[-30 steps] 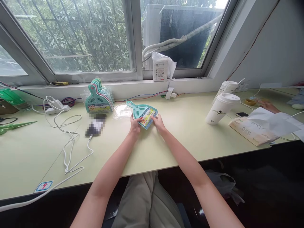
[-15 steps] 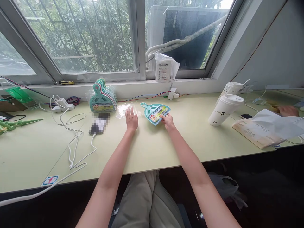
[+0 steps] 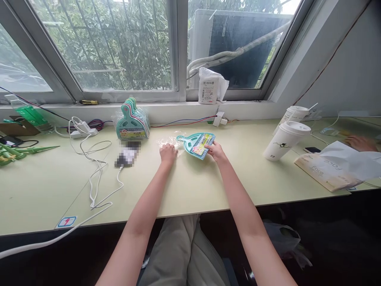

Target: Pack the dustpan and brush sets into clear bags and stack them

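We read "Face" on the tissue pack. The desk sticker bears a red sign we cannot make out, and lettering on the front cup, white package and dustpan label is too fine for us to read.

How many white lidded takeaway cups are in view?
2. The front white lidded takeaway cup stands right of the right hand; the rear cup is behind it, partly covered. Others could be hidden.

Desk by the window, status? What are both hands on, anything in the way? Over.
Left hand: curled on clear plastic bag. Right hand: holding teal dustpan by its wide end. Bag close by dustpan's handle; white cups off to the right.
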Demonstrator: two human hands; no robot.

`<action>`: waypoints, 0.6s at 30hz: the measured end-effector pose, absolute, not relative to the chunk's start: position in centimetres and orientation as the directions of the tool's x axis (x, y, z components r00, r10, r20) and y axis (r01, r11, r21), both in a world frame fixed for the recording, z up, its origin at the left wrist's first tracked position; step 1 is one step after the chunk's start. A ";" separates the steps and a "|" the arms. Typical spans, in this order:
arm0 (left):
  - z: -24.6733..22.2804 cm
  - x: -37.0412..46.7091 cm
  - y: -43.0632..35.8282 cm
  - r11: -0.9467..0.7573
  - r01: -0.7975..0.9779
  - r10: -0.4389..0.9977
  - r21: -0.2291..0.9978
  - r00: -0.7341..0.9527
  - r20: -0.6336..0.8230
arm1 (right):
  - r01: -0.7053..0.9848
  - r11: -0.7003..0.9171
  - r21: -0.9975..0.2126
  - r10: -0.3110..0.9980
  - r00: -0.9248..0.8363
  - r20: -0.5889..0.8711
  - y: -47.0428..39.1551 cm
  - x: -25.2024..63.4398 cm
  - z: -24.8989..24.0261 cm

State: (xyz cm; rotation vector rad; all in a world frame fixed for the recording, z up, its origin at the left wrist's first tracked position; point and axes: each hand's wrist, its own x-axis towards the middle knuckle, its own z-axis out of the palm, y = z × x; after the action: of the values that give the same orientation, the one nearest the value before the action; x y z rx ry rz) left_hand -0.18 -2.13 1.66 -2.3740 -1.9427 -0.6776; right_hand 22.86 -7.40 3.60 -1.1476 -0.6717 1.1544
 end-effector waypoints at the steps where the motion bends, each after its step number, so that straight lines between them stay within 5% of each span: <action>1: 1.6 -0.5 -1.9 -0.227 0.929 0.935 0.294 0.124 0.331 | -0.344 -0.030 -0.938 0.949 0.285 -0.135 -7.4 23.1 3.6; 9: 1.4 -3.3 -0.2 -0.067 0.764 0.956 0.642 -0.134 0.259 | -0.330 -0.154 -0.931 0.975 0.100 -0.197 -8.3 24.0 4.2; 18: 2.2 -2.8 -1.2 -0.226 0.815 0.867 0.533 -0.081 0.491 | -0.321 -0.089 -0.943 0.942 0.280 -0.184 -8.0 23.7 3.7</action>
State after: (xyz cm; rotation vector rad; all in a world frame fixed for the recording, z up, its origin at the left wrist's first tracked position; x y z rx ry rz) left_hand -2.77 -1.25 2.17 -2.1728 -1.9938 -1.2613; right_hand 23.72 -7.97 3.75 -1.2078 -0.6879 1.2055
